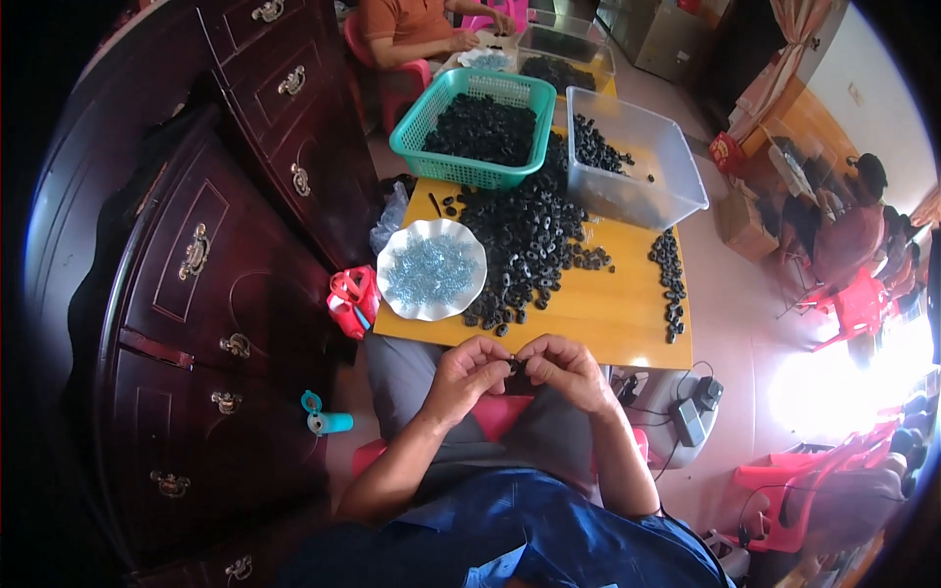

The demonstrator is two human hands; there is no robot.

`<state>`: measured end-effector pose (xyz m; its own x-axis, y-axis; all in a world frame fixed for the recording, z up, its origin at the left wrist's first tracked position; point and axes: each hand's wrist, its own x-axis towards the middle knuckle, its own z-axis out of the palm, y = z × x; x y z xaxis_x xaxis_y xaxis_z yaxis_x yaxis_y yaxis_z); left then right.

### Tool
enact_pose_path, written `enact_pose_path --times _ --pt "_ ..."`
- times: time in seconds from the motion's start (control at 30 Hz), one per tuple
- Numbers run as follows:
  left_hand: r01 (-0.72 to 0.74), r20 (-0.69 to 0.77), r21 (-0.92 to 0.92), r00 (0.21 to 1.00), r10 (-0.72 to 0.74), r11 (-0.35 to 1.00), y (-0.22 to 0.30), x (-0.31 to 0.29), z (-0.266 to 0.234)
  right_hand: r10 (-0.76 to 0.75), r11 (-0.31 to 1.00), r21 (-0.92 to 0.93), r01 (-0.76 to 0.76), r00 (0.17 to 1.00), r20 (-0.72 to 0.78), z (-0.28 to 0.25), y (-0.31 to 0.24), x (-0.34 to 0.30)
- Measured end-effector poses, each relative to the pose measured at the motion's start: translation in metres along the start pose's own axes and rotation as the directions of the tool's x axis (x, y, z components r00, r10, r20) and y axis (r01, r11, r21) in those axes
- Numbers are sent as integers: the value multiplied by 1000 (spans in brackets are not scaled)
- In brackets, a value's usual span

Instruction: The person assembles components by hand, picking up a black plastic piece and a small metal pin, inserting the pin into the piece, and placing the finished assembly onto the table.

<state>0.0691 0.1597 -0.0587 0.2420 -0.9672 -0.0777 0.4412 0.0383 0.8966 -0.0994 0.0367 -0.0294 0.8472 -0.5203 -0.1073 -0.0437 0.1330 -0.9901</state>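
Note:
My left hand (467,378) and my right hand (570,371) meet just in front of the table's near edge. Between their fingertips they pinch a small black part (514,366), mostly covered by the fingers. Beyond them, a heap of small black ring-like parts (515,250) spreads over the yellow table (588,328). To the left of the heap, a white plate with a wavy rim (431,312) carries many tiny, shiny bluish pieces (431,269). A loose row of black parts (669,284) lies along the table's right edge.
A green basket (534,174) full of black parts and a clear plastic bin (642,196) stand at the table's back. Another person (407,34) sits beyond. Dark wooden drawers (196,284) line the left. A turquoise bottle (333,421) and pink chairs (784,480) are on the floor.

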Motion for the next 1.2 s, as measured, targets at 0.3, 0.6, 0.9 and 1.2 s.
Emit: enact_pose_path --times 0.3,0.6,0.9,1.2 --pt "-7 45 -10 999 8 1000 0 2 0 -49 988 149 38 996 72 0 7 3" --pt "33 75 -100 997 -26 994 -12 2 -3 -14 984 177 -13 988 152 -8 8 4" --pt "-57 21 38 998 56 998 -21 4 -4 -126 968 -215 130 992 32 2 5 5" --pt "-129 -6 210 991 133 969 -23 6 -8 -117 981 -157 112 993 -23 8 23 10"
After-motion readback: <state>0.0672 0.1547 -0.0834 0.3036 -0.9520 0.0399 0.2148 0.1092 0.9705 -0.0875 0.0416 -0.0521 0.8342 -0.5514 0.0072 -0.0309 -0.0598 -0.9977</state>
